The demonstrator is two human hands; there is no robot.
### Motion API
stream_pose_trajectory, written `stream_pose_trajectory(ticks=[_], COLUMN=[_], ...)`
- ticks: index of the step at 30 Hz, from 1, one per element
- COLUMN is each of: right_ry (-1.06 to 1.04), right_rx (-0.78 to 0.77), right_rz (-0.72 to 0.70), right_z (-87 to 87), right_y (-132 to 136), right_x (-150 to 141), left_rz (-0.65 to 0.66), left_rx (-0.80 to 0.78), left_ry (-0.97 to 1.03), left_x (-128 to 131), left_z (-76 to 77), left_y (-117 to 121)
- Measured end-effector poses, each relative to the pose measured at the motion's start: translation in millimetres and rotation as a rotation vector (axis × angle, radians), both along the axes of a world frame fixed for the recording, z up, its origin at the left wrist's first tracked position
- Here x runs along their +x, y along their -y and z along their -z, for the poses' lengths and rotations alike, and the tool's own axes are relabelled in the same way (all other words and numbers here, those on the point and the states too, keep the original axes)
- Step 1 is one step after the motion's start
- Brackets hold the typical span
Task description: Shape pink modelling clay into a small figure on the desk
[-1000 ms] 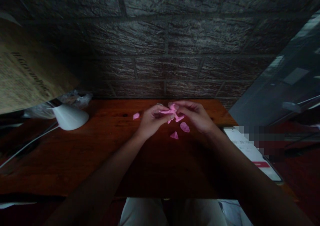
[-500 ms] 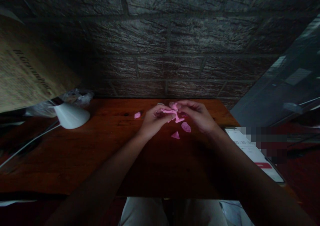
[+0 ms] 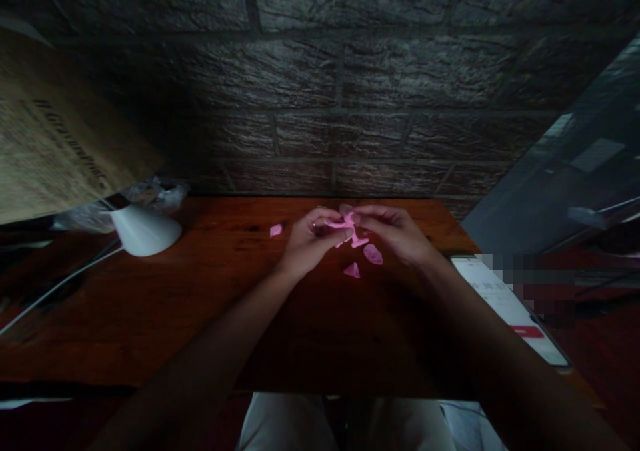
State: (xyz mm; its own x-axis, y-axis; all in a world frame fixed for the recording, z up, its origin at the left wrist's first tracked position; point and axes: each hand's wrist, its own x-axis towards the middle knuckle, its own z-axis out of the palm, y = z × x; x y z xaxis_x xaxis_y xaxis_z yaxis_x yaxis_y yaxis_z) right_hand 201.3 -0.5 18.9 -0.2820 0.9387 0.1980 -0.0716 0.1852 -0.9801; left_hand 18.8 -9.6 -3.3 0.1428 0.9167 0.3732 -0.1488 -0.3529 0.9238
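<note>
My left hand (image 3: pixel 306 241) is closed around a small pink toy figure (image 3: pixel 358 242) with thin limb-like parts, holding it just above the wooden table. With thumb and forefinger, my right hand (image 3: pixel 400 233) pinches the upper part of the same figure. A paler pink, see-through piece (image 3: pixel 346 208) shows at its top, between the two hands. Below my right hand lies an oval pink translucent piece (image 3: pixel 373 254), with a triangular pink piece (image 3: pixel 352 270) nearer to me. Another small pink piece (image 3: pixel 276 230) lies left of my left hand.
On the wooden table (image 3: pixel 200 291) stands a lamp with a white cone base (image 3: pixel 145 230) and a printed shade (image 3: pixel 60 131) at left, near crumpled clear plastic (image 3: pixel 163 194). A phone (image 3: pixel 510 311) lies by the right edge. A brick wall (image 3: pixel 300 78) rises behind.
My right fingers have shifted slightly and press closer on the top of the figure, where the see-through piece shows more plainly. The loose pieces stay put.
</note>
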Motion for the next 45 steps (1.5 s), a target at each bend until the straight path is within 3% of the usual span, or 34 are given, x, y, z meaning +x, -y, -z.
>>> stream_pose_trajectory(ticks=[15,27,33,40,45], right_ry=[-0.034,-0.105,-0.114,-0.137,-0.109], right_rx=[-0.072,-0.160,-0.105,-0.087,-0.039], right_rz=[-0.034,-0.078,-0.038,0.005,0.046], right_z=[6.6,-1.1,0.1,5.1,5.4], right_y=[-1.4,1.9,-0.4,-4.5,-4.5], right_x=[-0.7,-4.8,-2.6,-1.7,-2.5], left_rz=[-0.055,-0.037,0.003,0.089,0.185], left_rx=[-0.013,-0.048,-0.151,-0.420,-0.478], left_ry=[0.030,0.106,0.151,0.259,0.351], left_x=[0.6,1.8,1.1,-0.9,-0.4], left_z=[-0.9,0.3,-3.8,-6.4,-10.2], left_y=[1.3,0.3,0.9,1.1,1.7])
